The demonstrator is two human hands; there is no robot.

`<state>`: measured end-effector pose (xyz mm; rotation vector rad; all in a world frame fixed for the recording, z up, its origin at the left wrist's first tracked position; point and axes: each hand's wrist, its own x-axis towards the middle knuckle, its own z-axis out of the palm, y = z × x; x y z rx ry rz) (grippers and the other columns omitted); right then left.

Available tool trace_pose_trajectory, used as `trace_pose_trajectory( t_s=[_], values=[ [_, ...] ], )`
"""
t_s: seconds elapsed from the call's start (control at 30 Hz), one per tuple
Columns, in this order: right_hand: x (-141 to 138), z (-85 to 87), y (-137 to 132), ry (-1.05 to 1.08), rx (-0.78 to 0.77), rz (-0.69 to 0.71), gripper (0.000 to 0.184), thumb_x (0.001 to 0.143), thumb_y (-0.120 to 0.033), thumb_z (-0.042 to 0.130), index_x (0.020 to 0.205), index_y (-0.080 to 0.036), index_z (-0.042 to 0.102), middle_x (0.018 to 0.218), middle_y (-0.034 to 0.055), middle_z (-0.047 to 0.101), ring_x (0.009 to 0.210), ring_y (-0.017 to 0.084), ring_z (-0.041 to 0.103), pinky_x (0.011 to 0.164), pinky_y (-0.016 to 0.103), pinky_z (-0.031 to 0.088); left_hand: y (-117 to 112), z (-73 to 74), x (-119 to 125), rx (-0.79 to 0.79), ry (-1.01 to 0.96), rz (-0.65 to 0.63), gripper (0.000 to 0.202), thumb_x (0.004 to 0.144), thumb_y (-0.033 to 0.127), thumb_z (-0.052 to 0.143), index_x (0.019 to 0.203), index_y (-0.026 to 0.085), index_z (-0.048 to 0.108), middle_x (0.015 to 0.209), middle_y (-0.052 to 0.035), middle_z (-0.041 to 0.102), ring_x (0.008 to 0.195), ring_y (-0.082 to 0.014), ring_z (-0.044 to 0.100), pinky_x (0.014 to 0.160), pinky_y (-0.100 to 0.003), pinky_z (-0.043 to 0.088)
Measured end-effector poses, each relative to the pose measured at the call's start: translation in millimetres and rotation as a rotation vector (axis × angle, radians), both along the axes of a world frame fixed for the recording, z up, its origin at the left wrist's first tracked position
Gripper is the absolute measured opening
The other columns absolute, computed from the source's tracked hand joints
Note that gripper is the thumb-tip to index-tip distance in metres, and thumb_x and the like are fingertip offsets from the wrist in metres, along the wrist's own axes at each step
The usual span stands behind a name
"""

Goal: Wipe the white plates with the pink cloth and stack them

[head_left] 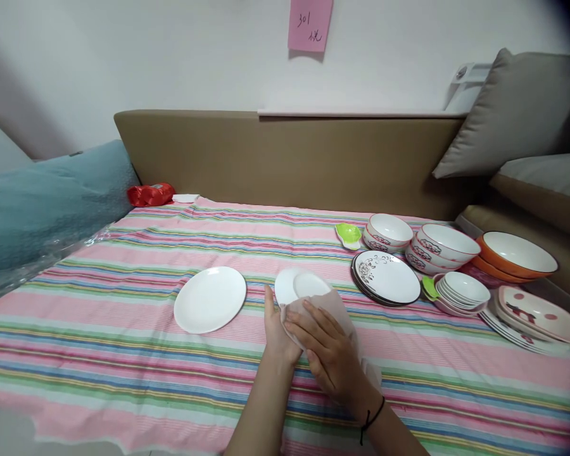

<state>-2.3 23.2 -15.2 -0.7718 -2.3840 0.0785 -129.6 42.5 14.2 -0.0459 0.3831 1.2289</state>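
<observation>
A small white plate [285, 284] with a raised inner ring is tilted up in front of me. My left hand [281, 332] supports it from below, thumb pointing up at the left edge. My right hand [325, 348], a black cord on its wrist, presses a thin whitish cloth [344, 310] over the near half of the plate. Its fingers lie close together across the cloth, which hangs down to the right. To the left, a white plate [209, 299] lies flat on the striped pink tablecloth [137, 354].
On the right stand patterned plates [387, 277], white bowls with red rims [388, 228], orange bowls [520, 250], small white bowls [463, 288], oblong pink dishes [541, 310] and a green leaf-shaped dish [348, 234]. A red package [151, 194] lies back left, before a brown backboard [285, 158].
</observation>
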Motion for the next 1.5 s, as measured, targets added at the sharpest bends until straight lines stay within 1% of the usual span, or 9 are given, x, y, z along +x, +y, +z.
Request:
trace_pose_trajectory(
  t_s=[0.27,0.4,0.47,0.7,0.87,1.0,1.13,1.33,1.5],
  values=[
    [-3,-18.5,-1,0.093,0.138,-0.2,0.06,0.091,-0.023,0.042,0.149,-0.03,0.027,0.15,-0.0026,0.037,0.144,0.024,0.018,0.118,0.047,0.019,5,5.3,-9,0.017,-0.025,0.188,0.059,0.089,0.05,0.037,0.128,0.01,0.057,0.096,-0.0124,0.074,0.092,-0.0252,0.068,0.1,-0.039,0.042],
    [-4,-8.6,2,0.38,-0.025,-0.344,0.057,0.097,-0.026,0.027,0.152,-0.025,0.013,0.159,0.0018,0.008,0.146,0.03,0.004,0.114,0.061,0.016,2,7.9,-11,0.077,-0.003,0.136,0.058,0.088,0.049,0.038,0.134,0.016,0.052,0.102,-0.0095,0.073,0.105,-0.0267,0.064,0.104,-0.042,0.038],
    [-1,-4.0,9,0.512,-0.135,-0.397,0.055,0.099,-0.029,0.022,0.152,-0.024,0.01,0.16,0.0034,0.004,0.146,0.028,0.004,0.115,0.059,0.016,-1,8.9,-11,0.063,0.037,0.054,0.059,0.086,0.05,0.04,0.132,0.015,0.054,0.102,-0.0104,0.073,0.111,-0.0294,0.061,0.103,-0.044,0.038],
    [29,-15.1,44,0.799,-0.534,-0.497,0.055,0.1,-0.044,0.016,0.146,-0.019,0.033,0.152,0.0076,0.034,0.141,0.021,0.027,0.117,0.048,0.021,-8,1.6,-7,0.067,0.241,-0.26,0.053,0.082,0.044,0.049,0.122,0.011,0.061,0.097,-0.0126,0.074,0.103,-0.0322,0.065,0.095,-0.043,0.044],
    [24,-14.7,45,0.576,-0.409,-0.428,0.055,0.1,-0.045,0.019,0.148,-0.021,0.028,0.153,0.0062,0.031,0.142,0.023,0.024,0.116,0.051,0.021,-10,-2.2,13,0.022,0.389,-0.353,0.053,0.084,0.047,0.053,0.12,0.008,0.062,0.098,-0.0147,0.074,0.105,-0.0309,0.064,0.095,-0.04,0.045],
    [5,6.1,27,0.366,-0.265,-0.235,0.051,0.1,-0.037,0.022,0.149,-0.023,0.027,0.154,0.0029,0.029,0.144,0.022,0.018,0.118,0.052,0.016,-7,-3.8,23,0.081,0.283,-0.298,0.071,0.082,0.068,0.045,0.127,0.014,0.057,0.115,-0.0129,0.069,0.116,-0.0288,0.058,0.102,-0.038,0.04],
    [-1,23.9,17,0.303,-0.296,-0.059,0.046,0.1,-0.031,0.026,0.143,-0.027,0.039,0.148,-0.0002,0.041,0.142,0.021,0.025,0.117,0.048,0.022,-3,-3.1,21,0.121,0.199,-0.21,0.084,0.079,0.076,0.036,0.13,0.012,0.054,0.123,-0.0149,0.063,0.122,-0.0285,0.053,0.106,-0.038,0.035],
    [25,21.3,40,0.343,-0.291,-0.268,0.043,0.099,-0.031,0.03,0.139,-0.027,0.045,0.143,0.0015,0.047,0.135,0.021,0.036,0.115,0.048,0.024,-8,-2.2,21,0.09,0.292,-0.355,0.08,0.08,0.074,0.04,0.131,0.014,0.054,0.117,-0.0147,0.067,0.118,-0.0314,0.056,0.103,-0.043,0.038],
    [48,17.8,52,0.556,-0.458,-0.41,0.038,0.093,-0.042,0.046,0.124,-0.024,0.059,0.131,0.0083,0.056,0.124,0.024,0.048,0.109,0.046,0.033,-10,-4.0,24,0.051,0.374,-0.431,0.082,0.077,0.075,0.044,0.132,0.015,0.053,0.114,-0.0156,0.069,0.113,-0.0333,0.059,0.099,-0.046,0.042]
  ],
)
